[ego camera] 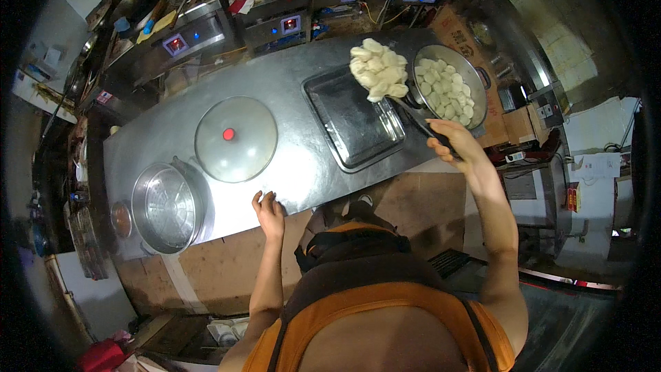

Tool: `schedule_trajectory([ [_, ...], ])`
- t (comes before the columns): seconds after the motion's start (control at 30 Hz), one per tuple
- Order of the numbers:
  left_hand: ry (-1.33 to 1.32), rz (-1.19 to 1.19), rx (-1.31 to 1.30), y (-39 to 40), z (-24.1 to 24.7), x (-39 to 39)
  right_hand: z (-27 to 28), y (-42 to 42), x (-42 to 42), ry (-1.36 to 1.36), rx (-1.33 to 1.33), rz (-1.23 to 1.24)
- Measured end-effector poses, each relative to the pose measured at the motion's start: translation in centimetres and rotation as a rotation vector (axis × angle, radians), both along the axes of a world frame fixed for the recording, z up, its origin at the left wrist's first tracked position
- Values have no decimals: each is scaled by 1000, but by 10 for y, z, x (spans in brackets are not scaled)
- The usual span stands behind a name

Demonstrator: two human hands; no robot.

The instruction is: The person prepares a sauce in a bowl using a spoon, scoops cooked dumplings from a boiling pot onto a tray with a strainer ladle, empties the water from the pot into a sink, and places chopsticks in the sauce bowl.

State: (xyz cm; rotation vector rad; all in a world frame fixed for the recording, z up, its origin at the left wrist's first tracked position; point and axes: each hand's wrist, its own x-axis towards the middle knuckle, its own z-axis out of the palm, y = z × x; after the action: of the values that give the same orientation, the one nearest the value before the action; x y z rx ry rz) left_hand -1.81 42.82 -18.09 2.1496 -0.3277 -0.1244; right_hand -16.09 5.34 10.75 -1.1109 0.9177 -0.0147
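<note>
My right hand (452,142) grips the dark handle of a skimmer (413,111), whose head is hidden under a heap of pale dumplings (378,70). The heap is held between a rectangular metal tray (356,124) and a round pot (480,108), partly over the tray's far corner. More pale dumplings (445,88) fill the pot. My left hand (269,212) is at the table's near edge with bent fingers and nothing in it. Beyond that hand lies a round glass lid (237,160) with a red knob. Left of it stands a round metal steamer pan (165,206) with holes in its base.
The steel table (289,82) runs across in front of me. A small bowl with reddish contents (122,219) sits at its left end. Stoves with lit displays (290,25) line the far side. Flattened cardboard (449,31) lies around the pot at the right.
</note>
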Motion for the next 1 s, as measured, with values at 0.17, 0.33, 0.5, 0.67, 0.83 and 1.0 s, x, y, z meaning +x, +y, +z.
schedule_trajectory([
  [0.17,38,32,50,8,12,-8,-70,4,33,48,2,76],
  [0.33,47,67,71,20,9,-13,-126,10,56,204,-185,135],
  [0.5,11,76,42,29,-7,-17,-153,8,59,244,-326,178],
  [0.67,2,73,43,24,-6,-14,-155,13,64,320,-473,221],
  [0.83,54,41,56,13,5,-5,-184,-7,52,390,-1436,359],
  [1.0,53,4,70,3,6,-5,-143,7,45,498,-1569,328],
])
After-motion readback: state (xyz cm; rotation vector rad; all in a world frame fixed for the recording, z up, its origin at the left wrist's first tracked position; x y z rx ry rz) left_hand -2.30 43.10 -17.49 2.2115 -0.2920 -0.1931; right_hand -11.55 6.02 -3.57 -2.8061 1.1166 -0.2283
